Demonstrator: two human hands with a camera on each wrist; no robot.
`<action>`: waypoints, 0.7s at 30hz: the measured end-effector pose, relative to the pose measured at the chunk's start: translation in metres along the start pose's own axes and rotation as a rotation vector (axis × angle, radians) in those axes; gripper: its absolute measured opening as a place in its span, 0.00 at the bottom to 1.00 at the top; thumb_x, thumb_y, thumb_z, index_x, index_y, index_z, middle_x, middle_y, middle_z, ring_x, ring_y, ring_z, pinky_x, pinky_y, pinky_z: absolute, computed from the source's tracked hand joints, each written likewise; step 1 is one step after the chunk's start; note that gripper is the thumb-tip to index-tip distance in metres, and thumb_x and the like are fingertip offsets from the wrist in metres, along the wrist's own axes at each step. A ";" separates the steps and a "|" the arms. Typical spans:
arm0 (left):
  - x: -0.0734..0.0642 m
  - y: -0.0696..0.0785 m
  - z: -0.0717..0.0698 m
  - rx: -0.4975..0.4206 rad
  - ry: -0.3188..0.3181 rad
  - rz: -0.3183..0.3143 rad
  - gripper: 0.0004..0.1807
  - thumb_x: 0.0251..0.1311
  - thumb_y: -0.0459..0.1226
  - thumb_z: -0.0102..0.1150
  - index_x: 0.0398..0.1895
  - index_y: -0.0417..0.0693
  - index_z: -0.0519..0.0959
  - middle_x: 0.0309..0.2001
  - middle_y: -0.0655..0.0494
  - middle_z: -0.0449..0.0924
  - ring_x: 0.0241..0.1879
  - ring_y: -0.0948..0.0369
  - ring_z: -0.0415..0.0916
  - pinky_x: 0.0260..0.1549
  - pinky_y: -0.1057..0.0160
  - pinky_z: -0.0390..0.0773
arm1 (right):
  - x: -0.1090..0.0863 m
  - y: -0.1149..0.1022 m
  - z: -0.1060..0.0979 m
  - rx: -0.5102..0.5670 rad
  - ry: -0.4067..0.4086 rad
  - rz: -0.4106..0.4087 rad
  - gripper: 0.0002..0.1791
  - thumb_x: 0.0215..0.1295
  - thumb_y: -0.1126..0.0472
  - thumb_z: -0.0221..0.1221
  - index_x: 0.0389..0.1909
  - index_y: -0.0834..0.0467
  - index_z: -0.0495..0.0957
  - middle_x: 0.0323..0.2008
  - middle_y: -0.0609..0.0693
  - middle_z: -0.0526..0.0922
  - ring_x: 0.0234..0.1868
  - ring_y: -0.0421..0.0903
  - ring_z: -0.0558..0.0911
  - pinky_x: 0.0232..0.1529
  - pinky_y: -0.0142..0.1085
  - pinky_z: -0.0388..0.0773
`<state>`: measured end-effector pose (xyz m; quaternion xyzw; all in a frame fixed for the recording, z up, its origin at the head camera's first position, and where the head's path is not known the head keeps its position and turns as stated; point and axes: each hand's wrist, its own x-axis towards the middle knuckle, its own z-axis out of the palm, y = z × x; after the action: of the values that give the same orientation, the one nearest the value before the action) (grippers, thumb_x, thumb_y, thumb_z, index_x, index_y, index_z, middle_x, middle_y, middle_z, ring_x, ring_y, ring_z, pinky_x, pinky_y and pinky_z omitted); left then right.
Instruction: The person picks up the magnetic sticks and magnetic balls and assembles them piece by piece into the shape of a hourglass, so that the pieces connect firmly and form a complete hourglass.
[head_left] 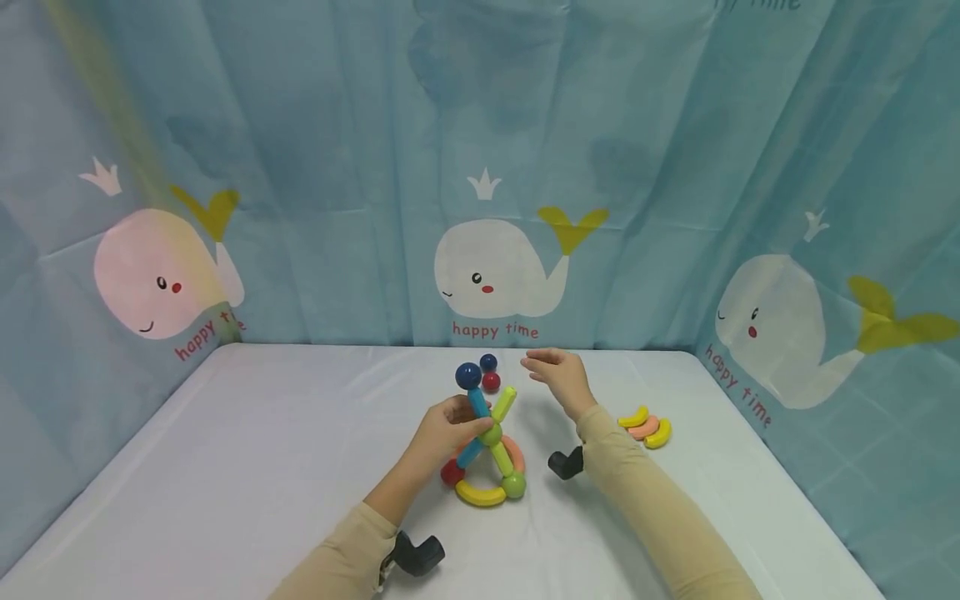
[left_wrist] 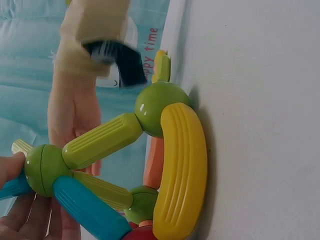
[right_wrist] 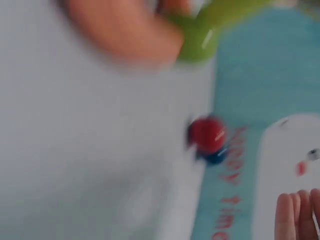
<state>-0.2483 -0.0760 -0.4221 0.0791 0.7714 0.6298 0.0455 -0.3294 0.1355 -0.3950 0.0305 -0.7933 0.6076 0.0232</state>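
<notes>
Presently, I observe from the head camera that the left hand point(head_left: 447, 429) pinches the toy frame point(head_left: 491, 435) at its central green ball, with the thumb on the near side and the fingers behind. This frame stands on the white desk point(head_left: 187, 450), near the middle. Its base is a ring, in which I can distinguish a yellow curved rod point(head_left: 481, 495) and a pink curved rod point(head_left: 516, 454). At the upper end of a blue rod point(head_left: 477, 403) sits a dark blue ball point(head_left: 468, 376).

The right hand point(head_left: 558, 377) is raised to the right of the frame, apart from it, with its fingers extended close together. Behind the frame are two loose balls point(head_left: 491, 382), red and blue. Farther right, three curved pieces point(head_left: 644, 427) lie grouped together.
</notes>
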 end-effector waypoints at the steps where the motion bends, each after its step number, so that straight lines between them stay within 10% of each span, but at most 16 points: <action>1: 0.000 -0.001 0.000 -0.003 0.002 -0.004 0.23 0.61 0.48 0.66 0.54 0.44 0.79 0.52 0.50 0.84 0.56 0.52 0.80 0.59 0.48 0.78 | 0.009 0.002 0.002 -0.030 -0.009 0.001 0.22 0.66 0.53 0.64 0.56 0.61 0.80 0.57 0.59 0.82 0.57 0.52 0.83 0.59 0.43 0.80; 21: -0.005 -0.001 -0.001 -0.016 -0.016 0.011 0.23 0.60 0.49 0.67 0.51 0.44 0.79 0.52 0.50 0.84 0.54 0.55 0.79 0.57 0.52 0.80 | 0.092 0.030 0.050 -0.179 -0.121 0.141 0.30 0.58 0.62 0.68 0.63 0.60 0.75 0.64 0.58 0.77 0.60 0.56 0.79 0.61 0.47 0.78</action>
<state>-0.2440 -0.0776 -0.4227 0.0881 0.7655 0.6355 0.0487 -0.4232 0.0931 -0.4296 0.0088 -0.8445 0.5315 -0.0649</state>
